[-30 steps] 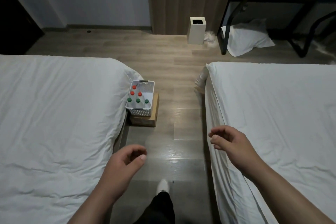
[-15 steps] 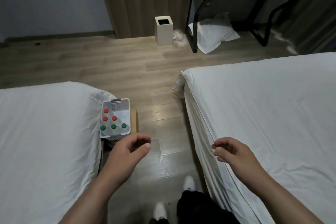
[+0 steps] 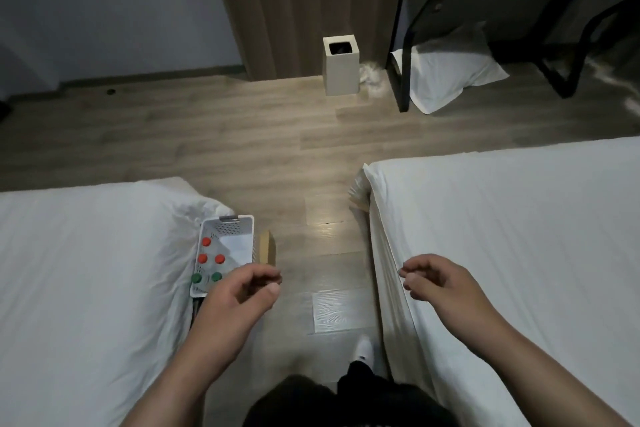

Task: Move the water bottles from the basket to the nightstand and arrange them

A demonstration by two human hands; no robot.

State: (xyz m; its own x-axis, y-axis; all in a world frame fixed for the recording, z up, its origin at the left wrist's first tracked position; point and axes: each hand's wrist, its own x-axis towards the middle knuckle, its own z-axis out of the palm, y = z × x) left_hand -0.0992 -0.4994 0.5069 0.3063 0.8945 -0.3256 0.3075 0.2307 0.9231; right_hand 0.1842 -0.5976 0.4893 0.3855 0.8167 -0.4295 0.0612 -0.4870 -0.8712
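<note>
Wood-plank floor [image 3: 242, 135] runs between left bed [image 3: 86, 288] and right bed [image 3: 519, 236], both white-sheeted. White basket [image 3: 239, 220] sits on a cardboard box [image 3: 268, 248] against the left bed. Water bottles [image 3: 206, 241] stand upright inside, red and green caps showing. Left hand [image 3: 235, 302], fingers loosely curled and empty, overlaps the basket's near corner; contact cannot be told. Right hand [image 3: 440, 284], likewise curled and empty, hangs over the right bed's edge.

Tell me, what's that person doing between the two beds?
A person stands between the left bed and the right bed, seemingly about to fetch the bottles. These stand, with red and green caps, in a white basket on a box beside the left bed. The left hand hovers at the basket's near corner; the right hand hangs by the right bed's edge. Both hands are loosely curled and hold nothing.
</note>
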